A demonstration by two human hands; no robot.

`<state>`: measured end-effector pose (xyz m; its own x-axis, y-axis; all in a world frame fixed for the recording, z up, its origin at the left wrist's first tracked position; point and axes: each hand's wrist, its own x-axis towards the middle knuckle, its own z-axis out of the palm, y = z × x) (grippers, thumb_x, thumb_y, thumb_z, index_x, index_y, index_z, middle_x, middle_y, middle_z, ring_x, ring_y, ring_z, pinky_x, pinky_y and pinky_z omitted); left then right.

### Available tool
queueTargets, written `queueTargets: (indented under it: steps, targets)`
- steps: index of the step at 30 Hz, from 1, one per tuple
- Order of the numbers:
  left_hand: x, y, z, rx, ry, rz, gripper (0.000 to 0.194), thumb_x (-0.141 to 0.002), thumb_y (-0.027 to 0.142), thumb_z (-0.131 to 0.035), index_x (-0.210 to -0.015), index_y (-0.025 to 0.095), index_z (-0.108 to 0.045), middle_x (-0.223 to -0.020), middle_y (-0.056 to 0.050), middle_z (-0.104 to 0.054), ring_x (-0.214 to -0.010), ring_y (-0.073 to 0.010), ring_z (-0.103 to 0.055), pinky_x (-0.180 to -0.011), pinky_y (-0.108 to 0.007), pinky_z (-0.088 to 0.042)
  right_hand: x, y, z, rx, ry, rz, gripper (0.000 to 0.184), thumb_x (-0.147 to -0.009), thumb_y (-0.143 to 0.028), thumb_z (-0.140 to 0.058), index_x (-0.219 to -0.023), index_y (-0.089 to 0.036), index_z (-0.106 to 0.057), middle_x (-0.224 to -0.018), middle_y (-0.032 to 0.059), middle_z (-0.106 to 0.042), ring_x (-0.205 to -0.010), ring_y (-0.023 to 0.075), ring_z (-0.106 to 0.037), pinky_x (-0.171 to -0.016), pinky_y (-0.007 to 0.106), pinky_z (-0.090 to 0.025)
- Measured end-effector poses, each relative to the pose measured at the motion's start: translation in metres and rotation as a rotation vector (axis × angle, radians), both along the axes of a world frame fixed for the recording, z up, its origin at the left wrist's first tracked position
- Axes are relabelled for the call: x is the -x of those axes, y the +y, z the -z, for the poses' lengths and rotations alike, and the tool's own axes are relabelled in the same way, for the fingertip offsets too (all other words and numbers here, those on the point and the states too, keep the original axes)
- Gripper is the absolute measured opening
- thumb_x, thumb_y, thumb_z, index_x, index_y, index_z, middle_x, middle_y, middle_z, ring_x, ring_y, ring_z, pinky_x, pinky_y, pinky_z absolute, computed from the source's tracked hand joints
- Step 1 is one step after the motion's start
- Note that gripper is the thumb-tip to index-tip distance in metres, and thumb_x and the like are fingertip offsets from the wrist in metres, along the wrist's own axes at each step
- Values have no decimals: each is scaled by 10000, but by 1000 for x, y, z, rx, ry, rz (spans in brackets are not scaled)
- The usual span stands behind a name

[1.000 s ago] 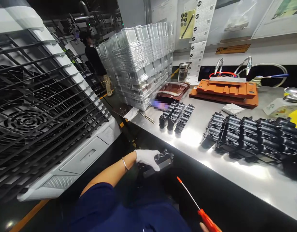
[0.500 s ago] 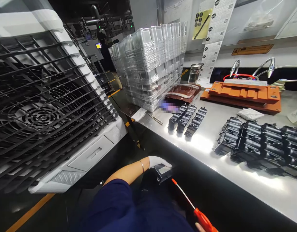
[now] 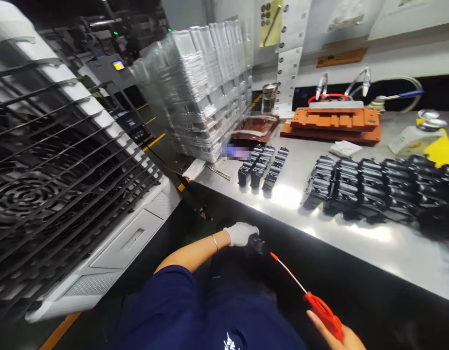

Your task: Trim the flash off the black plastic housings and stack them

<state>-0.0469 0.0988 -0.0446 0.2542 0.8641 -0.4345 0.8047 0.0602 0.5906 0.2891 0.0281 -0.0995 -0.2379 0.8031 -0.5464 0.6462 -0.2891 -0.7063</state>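
My left hand (image 3: pixel 242 234), in a white glove, has its fingers closed on a small black plastic part (image 3: pixel 256 242), held low in front of the bench edge. The part is dark and partly covered by the glove. In my bare right hand (image 3: pixel 332 330), at the lower right, is a red-handled tool (image 3: pixel 324 311) with a thin metal shaft and a red tip. Its tip points up and left toward the black part, with a gap between them.
Rows of black ribbed parts (image 3: pixel 350 187) lie on the metal bench (image 3: pixel 293 204), with a smaller group (image 3: pixel 262 167) to their left. Behind stand an orange fixture (image 3: pixel 333 121) and stacked clear trays (image 3: pixel 209 92). A large fan unit (image 3: pixel 111 238) is at the left.
My left hand has turned the black part, so its pale label face no longer shows. My right hand and the red-handled tool have come further into view. The camera view has shifted right.
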Motion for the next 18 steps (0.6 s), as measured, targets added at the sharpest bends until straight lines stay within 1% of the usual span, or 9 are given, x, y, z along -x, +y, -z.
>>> queueTargets:
  steps: [2, 3, 5, 7, 10, 12, 14, 16, 18]
  targets:
    - [3, 0, 0, 3, -53, 26, 238, -726, 132, -626, -949, 196, -674, -1190, -112, -650, -1252, -311, -503, -1093, -437, -320, 0, -5, -8, 30, -1, 17, 558, -562, -665, -599, -866, -238, -790, -904, 18, -771, -988, 333, -692, -840, 320, -575]
    - [5, 0, 1, 14, -83, 31, 237, -730, 111, -614, -946, 189, -675, -1224, -108, -637, -1276, -296, -481, -1110, -423, -296, -1, -8, -11, 38, 8, 14, 560, -578, -666, -594, -873, -232, -789, -878, 15, -773, -950, 327, -704, -816, 317, -578]
    - [11, 1, 3, 54, -146, 23, 289, -724, 101, -622, -1001, 175, -666, -1237, -106, -634, -1245, -275, -508, -1097, -404, -319, -3, -12, -16, 39, 22, 12, 543, -620, -656, -588, -895, -231, -785, -830, 5, -773, -873, 307, -719, -781, 313, -577]
    - [15, 1, 7, 121, -225, -25, 373, -699, 144, -686, -1069, 161, -646, -1188, -105, -660, -1143, -258, -580, -1027, -377, -401, -4, -16, -19, 30, 32, 20, 506, -661, -633, -588, -924, -244, -780, -786, -9, -768, -817, 285, -722, -745, 309, -574]
    - [16, 0, 16, 240, -371, -202, 446, -715, 308, -733, -1110, 132, -622, -1076, -114, -701, -966, -222, -658, -866, -322, -504, -2, -23, -18, 14, 76, 3, 468, -696, -604, -596, -962, -258, -766, -753, -13, -758, -800, 262, -714, -712, 296, -564]
    - [14, -1, 24, 294, -423, -351, 447, -790, 453, -651, -1062, 99, -631, -974, -138, -716, -832, -206, -680, -755, -313, -534, 2, -27, -17, 6, 111, -45, 455, -719, -601, -588, -958, -253, -758, -755, -5, -752, -808, 252, -707, -707, 288, -552]
    - [9, -1, 33, 314, -416, -476, 495, -830, 548, -563, -972, 80, -646, -858, -143, -717, -709, -190, -673, -664, -304, -534, 9, -30, -16, 7, 112, -102, 441, -744, -611, -570, -915, -247, -749, -744, 0, -743, -788, 244, -699, -684, 283, -536]
    - [0, -1, 40, 318, -389, -580, 508, -817, 570, -572, -911, 77, -653, -782, -126, -710, -647, -174, -656, -614, -279, -518, 16, -32, -16, 9, 68, -151, 436, -762, -629, -549, -845, -242, -731, -708, 1, -724, -734, 234, -687, -647, 280, -514]
    - [-10, 0, 44, 312, -355, -648, 503, -784, 547, -628, -947, 72, -655, -777, -110, -712, -647, -171, -653, -598, -257, -502, 24, -32, -18, 9, -5, -188, 445, -773, -650, -528, -790, -241, -702, -675, 3, -701, -684, 223, -674, -619, 277, -486]
